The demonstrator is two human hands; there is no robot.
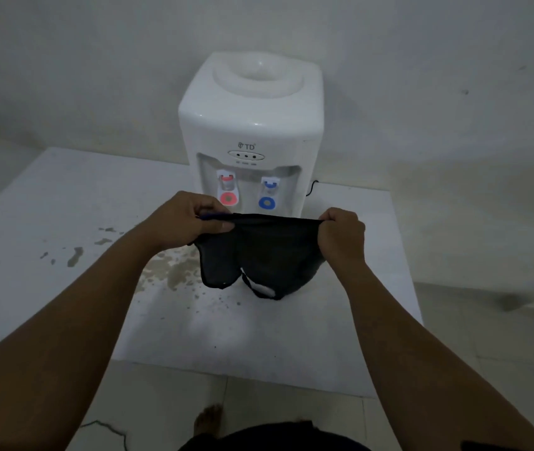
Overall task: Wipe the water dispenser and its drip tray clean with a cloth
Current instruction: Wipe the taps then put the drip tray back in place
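A white tabletop water dispenser [250, 125] stands at the back of a white table [63, 196], with a red tap [227, 193] and a blue tap [269, 196] on its front. A dark cloth [259, 255] hangs spread in front of the dispenser, stretched between both hands. My left hand [190, 222] pinches its upper left corner and my right hand [340, 232] grips its upper right corner. The cloth hides the dispenser's base and drip tray.
Wet patches and droplets [171, 271] lie on the table left of the cloth, with more smears [75, 255] further left. A black cord [313, 187] runs behind the dispenser on the right. A bare foot [208, 418] stands on the tiled floor.
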